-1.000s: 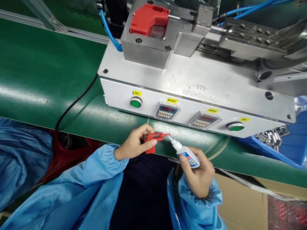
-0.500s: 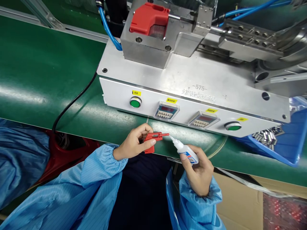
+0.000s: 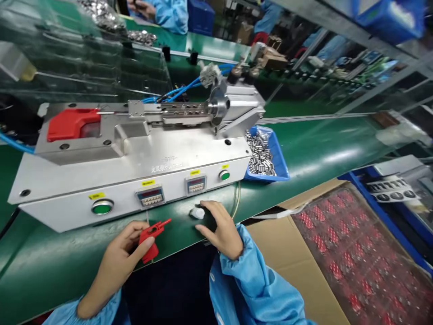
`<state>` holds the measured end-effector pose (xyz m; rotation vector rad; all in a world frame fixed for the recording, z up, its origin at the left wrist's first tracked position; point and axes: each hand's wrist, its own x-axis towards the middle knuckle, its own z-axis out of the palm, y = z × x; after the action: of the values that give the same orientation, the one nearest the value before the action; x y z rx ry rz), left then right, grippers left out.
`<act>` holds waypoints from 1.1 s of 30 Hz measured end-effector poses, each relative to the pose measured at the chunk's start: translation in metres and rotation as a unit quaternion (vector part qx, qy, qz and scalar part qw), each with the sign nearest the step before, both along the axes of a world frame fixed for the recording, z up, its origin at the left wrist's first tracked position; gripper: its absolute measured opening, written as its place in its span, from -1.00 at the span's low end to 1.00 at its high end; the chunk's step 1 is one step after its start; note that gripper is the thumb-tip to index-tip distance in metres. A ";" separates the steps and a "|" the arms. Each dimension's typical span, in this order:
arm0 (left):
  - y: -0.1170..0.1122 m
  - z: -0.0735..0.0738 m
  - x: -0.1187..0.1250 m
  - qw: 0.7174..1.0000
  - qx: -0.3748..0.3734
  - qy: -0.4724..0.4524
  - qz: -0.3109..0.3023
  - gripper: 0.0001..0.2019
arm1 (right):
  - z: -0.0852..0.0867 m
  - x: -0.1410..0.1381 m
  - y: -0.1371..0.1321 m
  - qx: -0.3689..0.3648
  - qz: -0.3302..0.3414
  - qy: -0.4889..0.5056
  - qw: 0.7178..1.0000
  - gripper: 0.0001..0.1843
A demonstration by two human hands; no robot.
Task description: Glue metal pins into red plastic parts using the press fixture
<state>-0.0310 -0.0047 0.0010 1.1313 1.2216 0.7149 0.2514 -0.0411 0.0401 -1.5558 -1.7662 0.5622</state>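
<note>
My left hand (image 3: pixel 118 262) pinches a small red plastic part (image 3: pixel 150 234) above the near edge of the green belt (image 3: pixel 304 158), with its thin tip pointing right. A short way to the right, my right hand (image 3: pixel 219 230) rests low on the belt. Its fingers curl round a small white glue bottle (image 3: pixel 197 213), of which only the white end shows past the fingertips. Both hands are just in front of the grey control box (image 3: pixel 135 189) of a metal fixture.
A larger red part (image 3: pixel 72 124) sits in the fixture's nest at the upper left. Green buttons (image 3: pixel 102 207) (image 3: pixel 223 175) flank two small displays. A blue tray of metal pieces (image 3: pixel 265 155) stands to the right. A cardboard box of red parts (image 3: pixel 352 253) lies at lower right. Another person's sleeve (image 3: pixel 171 13) shows at the far back.
The view has swung right and up. My right hand moved the glue bottle away from the red part and down onto the belt. My left hand still holds the part.
</note>
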 end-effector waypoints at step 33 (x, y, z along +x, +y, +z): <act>-0.011 -0.019 0.005 0.999 0.043 -0.022 0.014 -0.64 | 0.061 0.189 0.157 -0.161 -0.169 -0.217 0.948 -0.85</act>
<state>-0.0263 -0.0156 -0.0178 1.1648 1.1802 0.8151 0.4408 0.1159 0.1010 -2.2977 -1.7107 0.3659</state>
